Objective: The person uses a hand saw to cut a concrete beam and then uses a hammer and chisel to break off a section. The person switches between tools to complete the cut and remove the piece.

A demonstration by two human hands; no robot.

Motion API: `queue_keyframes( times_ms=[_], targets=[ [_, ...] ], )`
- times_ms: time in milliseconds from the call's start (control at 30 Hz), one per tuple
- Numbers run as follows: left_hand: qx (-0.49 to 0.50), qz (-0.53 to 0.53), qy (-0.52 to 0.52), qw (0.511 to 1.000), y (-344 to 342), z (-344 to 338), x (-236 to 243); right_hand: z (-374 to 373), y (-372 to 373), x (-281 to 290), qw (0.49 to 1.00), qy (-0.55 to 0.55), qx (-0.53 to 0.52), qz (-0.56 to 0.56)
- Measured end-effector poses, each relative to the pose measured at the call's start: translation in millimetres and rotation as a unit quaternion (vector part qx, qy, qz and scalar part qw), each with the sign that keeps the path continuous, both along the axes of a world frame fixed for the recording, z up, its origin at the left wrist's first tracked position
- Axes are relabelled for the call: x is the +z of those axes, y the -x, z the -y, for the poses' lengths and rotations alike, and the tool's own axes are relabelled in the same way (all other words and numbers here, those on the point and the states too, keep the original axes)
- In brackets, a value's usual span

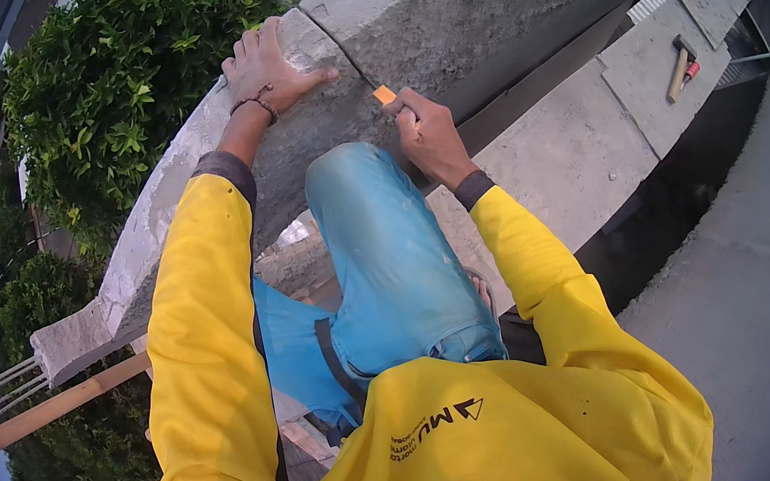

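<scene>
My left hand lies flat with its fingers spread on the top edge of a rough grey concrete beam. My right hand is closed on a tool with an orange end, held against the beam's near face. From that orange end a thin dark line runs up over the concrete to the far edge, right of my left hand. Whether it is a blade, a cord or a groove I cannot tell. The rest of the tool is hidden in my fist.
A hammer with a wooden handle and a red band rests on a grey plank walkway at right. Bars stick out of the beam's left end above a wooden pole. Leafy bushes grow beyond; a concrete surface lies far right.
</scene>
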State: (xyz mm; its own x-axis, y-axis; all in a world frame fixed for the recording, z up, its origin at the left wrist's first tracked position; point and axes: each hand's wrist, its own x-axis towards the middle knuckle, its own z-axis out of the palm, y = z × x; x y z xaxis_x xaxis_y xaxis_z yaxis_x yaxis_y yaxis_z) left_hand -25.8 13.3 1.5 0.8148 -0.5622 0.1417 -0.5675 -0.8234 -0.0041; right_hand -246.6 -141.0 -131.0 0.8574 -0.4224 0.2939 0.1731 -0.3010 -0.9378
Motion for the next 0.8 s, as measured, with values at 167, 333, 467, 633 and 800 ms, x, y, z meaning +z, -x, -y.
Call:
queue_keyframes(
  times_ms=[167,333,467,633,800],
  targets=[
    [-0.007,-0.002,0.008,1.000,-5.5,-1.0,-7.7,7.6,197.6,101.5,0.990,-0.013,0.018,-0.137],
    [0.001,-0.002,0.004,1.000,-7.5,0.0,-11.4,3.7,69.3,99.5,0.989,-0.019,0.009,-0.146],
    [-0.003,0.015,0.004,1.000,-4.8,-0.6,-4.9,-4.3,-38.2,9.4,1.000,0.000,-0.005,-0.031],
    [-0.005,-0.001,0.001,1.000,-5.1,0.1,-4.1,8.6,131.8,43.7,0.991,0.004,0.023,-0.133],
    [-0.002,0.001,-0.013,1.000,-6.2,1.0,-9.3,13.1,141.9,113.6,0.991,-0.032,0.030,-0.123]
  ],
)
